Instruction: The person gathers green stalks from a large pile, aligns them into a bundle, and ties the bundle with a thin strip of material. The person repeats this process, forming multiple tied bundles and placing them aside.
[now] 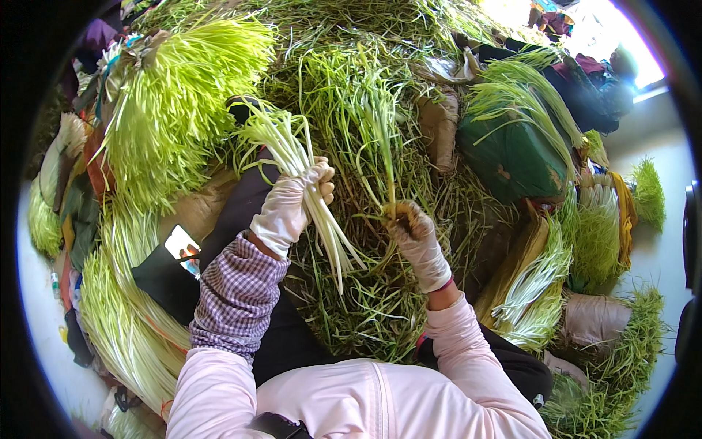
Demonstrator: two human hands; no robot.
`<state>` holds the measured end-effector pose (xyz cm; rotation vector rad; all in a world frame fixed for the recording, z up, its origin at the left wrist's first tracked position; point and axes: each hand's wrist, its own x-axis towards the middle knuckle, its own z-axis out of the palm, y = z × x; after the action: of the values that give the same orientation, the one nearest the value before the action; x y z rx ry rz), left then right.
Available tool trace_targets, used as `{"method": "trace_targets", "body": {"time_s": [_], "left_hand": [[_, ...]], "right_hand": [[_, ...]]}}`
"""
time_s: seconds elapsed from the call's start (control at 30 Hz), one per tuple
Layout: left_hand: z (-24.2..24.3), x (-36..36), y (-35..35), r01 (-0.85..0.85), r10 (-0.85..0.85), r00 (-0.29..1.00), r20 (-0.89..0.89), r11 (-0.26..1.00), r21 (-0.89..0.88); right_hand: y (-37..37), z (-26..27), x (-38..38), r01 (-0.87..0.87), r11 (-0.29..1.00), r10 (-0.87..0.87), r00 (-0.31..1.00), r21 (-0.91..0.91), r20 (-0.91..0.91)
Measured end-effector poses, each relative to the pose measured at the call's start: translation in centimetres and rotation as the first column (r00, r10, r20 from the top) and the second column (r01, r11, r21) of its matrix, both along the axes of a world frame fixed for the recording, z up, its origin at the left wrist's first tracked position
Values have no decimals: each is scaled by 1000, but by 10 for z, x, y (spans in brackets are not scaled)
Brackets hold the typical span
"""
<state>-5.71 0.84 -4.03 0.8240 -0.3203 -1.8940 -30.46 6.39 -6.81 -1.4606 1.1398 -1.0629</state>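
My left hand (293, 206), in a whitish glove, is closed around a bunch of blanched chives (329, 233). Their white stem ends point down toward me, and the yellow-green leaf tips fan out above the fist. To its right, apart from the bunch, my right hand (415, 244) wears a glove stained brown at the fingertips. Thumb and fingers pinch the lower end of a stalk with long green leaves (385, 148), which stands up from the grip. Beneath both hands lies a heap of loose green and brownish leaves (362, 313).
Large sheaves of chives (181, 104) are stacked at the left, with more pale bundles (131, 307) below. A lit phone (182, 249) rests by my left leg. At the right are a green wrapped bundle (510, 153) and white-stemmed chives (529, 291). Trimmings (351, 22) cover the floor ahead.
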Motion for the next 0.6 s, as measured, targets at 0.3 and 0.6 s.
{"method": "trace_targets", "body": {"time_s": [0.3, 0.6], "left_hand": [[-2, -14, 7, 24, -6, 948, 318, 998, -53], [-17, -27, 11, 61, -41, 971, 237, 995, -77]], "right_hand": [[24, 9, 34, -187, 951, 57, 887, -244, -458], [-23, 11, 27, -44, 955, 26, 997, 292, 67]]}}
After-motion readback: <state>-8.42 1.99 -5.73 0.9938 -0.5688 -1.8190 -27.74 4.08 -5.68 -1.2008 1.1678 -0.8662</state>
